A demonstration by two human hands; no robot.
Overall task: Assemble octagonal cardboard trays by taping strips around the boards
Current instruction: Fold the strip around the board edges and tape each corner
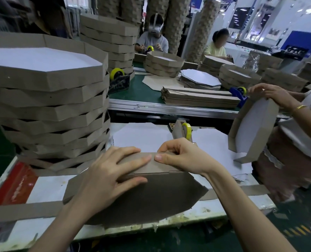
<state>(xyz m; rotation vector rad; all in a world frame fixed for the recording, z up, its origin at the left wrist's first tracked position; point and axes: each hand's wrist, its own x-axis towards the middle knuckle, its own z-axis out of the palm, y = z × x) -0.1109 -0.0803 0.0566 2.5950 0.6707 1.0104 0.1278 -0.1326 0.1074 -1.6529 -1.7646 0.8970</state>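
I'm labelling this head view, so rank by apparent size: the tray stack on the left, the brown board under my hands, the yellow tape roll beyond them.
1. Tray stack, largest.
2. Brown board, next, though it is nearer the camera.
3. Yellow tape roll, smallest.

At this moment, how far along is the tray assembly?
Done: a tall stack of finished trays stands at left. In hand: the left hand presses and the right hand pinches the strip upright against the far edge of the board. Left: the strip's ends lie flat on both sides, so most edges are not yet wrapped.
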